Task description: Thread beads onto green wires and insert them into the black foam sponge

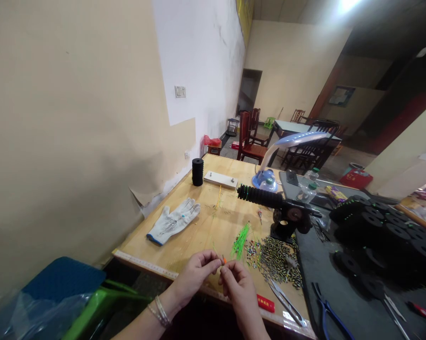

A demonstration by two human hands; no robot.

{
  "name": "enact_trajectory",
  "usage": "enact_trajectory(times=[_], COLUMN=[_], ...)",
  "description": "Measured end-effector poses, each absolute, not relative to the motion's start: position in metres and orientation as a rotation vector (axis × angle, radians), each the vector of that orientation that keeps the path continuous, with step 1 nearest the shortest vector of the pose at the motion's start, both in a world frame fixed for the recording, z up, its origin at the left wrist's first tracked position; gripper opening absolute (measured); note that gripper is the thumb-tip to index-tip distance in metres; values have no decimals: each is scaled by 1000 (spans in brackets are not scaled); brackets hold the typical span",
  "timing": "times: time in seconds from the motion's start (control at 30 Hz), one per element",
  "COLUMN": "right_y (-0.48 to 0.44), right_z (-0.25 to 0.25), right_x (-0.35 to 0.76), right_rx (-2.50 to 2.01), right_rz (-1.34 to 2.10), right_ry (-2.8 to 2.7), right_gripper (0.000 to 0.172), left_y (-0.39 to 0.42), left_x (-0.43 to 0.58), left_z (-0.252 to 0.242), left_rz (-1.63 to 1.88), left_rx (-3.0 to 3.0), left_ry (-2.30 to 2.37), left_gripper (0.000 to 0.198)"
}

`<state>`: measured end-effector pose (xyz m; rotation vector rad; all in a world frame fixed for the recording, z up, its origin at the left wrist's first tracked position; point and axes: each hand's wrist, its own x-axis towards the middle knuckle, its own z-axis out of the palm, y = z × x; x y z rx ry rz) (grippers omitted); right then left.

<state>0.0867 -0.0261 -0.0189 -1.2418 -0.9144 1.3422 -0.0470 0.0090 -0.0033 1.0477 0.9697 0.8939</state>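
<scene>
A person's two hands meet over the near edge of a wooden counter (199,236). The left hand (199,271) is pinched on a thin strand (217,252). The right hand (236,283) is closed, fingertip to thumb, on a tiny orange bead (224,260) at the strand's end. The fine detail of the grip is too small to make out. Strand and bead hang between the fingertips, just above the counter's edge and short of a bundle of green strands (240,241) and a spread of dark beads (276,257).

The work appears to be seating a bead on a strand. It likely goes best with the left pinch close to the tip so the strand stays stiff. It also helps to keep the wrists low and the hands over the wood rather than past its edge, where a dropped bead would be lost.

A white glove (174,221) lies to the left, and a black spool (198,171) stands by the wall. A black winder (273,200) and a lamp (269,174) stand behind the beads. Tweezers (285,302) and pliers (328,311) lie to the right.
</scene>
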Motion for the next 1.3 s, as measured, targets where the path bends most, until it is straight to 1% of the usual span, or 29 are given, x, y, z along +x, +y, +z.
enact_trajectory(times=[0.13, 0.33, 0.63, 0.87, 1.0, 1.13, 1.3], right_y=[-26, -28, -24, -24, -21, -20, -17], right_z=[-22, -35, -22, -29, -28, -30, -31], right_x=[88, 92, 90, 93, 92, 95, 97], right_rx=[-1214, -1175, -1198, -1181, -1191, -1181, -1206], right_rz=[1349, 1345, 1337, 1334, 1310, 1306, 1295], right_ry=[-907, -925, -940, -1007, -1018, -1036, -1072], right_gripper=[51, 45, 52, 47, 47, 43, 44], left_y=[8, 10, 10, 14, 15, 18, 21], left_x=[-46, -48, -47, -50, -50, -50, -50], left_z=[-3, 1, 2, -6, -6, -4, -3], left_rz=[909, 918, 930, 932, 921, 928, 928], left_rx=[1045, 1082, 1143, 1194, 1214, 1234, 1251], left_ry=[943, 963, 953, 943, 919, 920, 944], left_gripper=[30, 30, 30, 25, 24, 24, 25])
